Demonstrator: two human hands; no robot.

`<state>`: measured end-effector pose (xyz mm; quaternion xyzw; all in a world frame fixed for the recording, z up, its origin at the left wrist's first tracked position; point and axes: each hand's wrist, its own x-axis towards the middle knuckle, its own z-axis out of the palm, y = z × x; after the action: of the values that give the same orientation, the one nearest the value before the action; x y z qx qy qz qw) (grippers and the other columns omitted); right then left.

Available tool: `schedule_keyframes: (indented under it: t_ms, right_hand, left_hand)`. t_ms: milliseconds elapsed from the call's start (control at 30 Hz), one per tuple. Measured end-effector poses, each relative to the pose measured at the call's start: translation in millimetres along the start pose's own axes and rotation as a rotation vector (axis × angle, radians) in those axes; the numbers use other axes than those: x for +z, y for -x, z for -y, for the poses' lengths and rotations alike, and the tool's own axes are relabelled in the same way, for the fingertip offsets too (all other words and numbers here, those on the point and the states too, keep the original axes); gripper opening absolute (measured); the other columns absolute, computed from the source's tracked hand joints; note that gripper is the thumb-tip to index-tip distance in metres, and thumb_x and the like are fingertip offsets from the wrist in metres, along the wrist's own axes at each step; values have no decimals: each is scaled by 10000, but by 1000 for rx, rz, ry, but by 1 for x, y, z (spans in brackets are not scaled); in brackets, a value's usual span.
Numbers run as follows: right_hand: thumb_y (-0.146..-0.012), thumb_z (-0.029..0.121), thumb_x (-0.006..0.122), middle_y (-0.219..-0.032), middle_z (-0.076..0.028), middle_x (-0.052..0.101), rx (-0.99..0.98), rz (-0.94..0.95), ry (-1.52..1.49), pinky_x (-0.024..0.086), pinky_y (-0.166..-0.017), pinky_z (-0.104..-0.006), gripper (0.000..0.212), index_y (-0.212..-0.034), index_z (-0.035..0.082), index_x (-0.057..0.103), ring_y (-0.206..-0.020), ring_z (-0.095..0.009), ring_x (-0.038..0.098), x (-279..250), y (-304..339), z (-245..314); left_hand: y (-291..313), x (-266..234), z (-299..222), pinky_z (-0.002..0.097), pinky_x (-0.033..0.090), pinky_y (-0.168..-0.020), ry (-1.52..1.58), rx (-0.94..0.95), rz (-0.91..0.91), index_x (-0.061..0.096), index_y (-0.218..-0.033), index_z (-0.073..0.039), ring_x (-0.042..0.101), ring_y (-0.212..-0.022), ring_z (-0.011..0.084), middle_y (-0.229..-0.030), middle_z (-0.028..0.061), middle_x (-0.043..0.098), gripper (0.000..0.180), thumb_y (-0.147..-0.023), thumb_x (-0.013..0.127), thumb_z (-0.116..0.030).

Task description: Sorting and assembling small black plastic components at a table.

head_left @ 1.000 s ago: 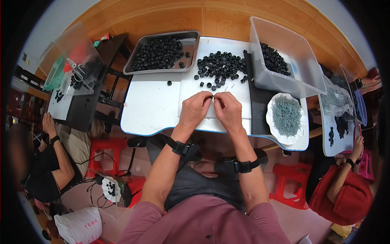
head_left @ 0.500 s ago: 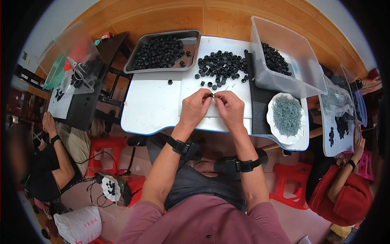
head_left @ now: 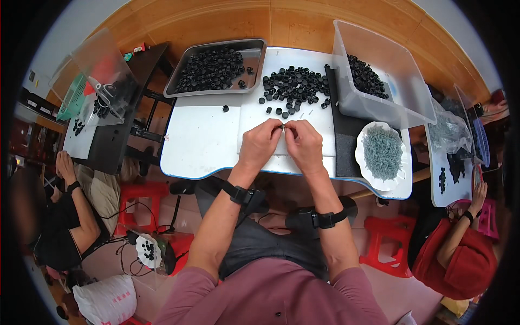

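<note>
Over the white sheet at the table's front, my left hand (head_left: 259, 142) is closed in a pinch on a small black cap (head_left: 282, 127). My right hand (head_left: 304, 144) meets it there, thumb and finger pressed together against the same spot. Fingertips hide most of the cap, and whatever else the right fingers hold cannot be made out. Just beyond both hands lies a loose heap of black caps (head_left: 295, 86). To the right of my right hand, a white scalloped plate (head_left: 364, 172) bears a pile of thin grey-green pins or screws (head_left: 382, 153).
A metal tray (head_left: 252, 51) of black parts stands back left; one cap (head_left: 225, 109) sits alone before it. At back right, a clear plastic bin (head_left: 406, 103) with black parts rests by a dark mat (head_left: 346, 143). People work at tables on both sides.
My hands have drawn closer together at the fingertips, and the small black cap is more hidden between them. The surrounding things have not moved noticeably.
</note>
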<state>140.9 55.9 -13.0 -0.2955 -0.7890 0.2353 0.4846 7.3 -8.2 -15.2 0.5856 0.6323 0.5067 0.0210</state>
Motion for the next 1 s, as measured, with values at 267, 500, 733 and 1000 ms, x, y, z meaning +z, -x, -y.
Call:
schedule_keyframes:
  t_ms: [267,500,733,1000]
  right_hand:
    - [-856,14,713,-858,-109,700,-38,32,48,549,-631,-374,118,-974,26,704,-699,-279,693,-3,-1,-5]
    - [-862,62,771,-849,-83,754,313,64,-227,518,-576,-287,131,-981,10,758,-603,-120,636,-4,-3,-1]
    - [-873,75,767,-747,-54,737,418,50,-349,476,-566,-246,114,-958,0,778,-596,-64,599,-3,-1,-7]
    - [-898,88,742,-760,-59,734,478,121,-410,490,-593,-251,121,-956,-14,769,-639,-72,617,-5,-3,-11]
  left_hand:
    - [0,-1,-2,345,583,-654,-129,87,17,705,-994,-48,741,-735,273,-844,126,740,144,-860,750,-24]
    - [-1,-2,-1,318,614,-738,48,-107,3,699,-1020,-23,779,-835,233,-893,114,771,151,-879,755,-36]
    - [-1,-3,-1,341,611,-712,96,-98,-23,697,-1027,-36,772,-815,262,-894,137,759,157,-881,753,-50]
    - [-1,-5,-2,309,609,-747,76,-129,58,709,-1032,-18,776,-834,221,-903,110,771,159,-881,760,-33]
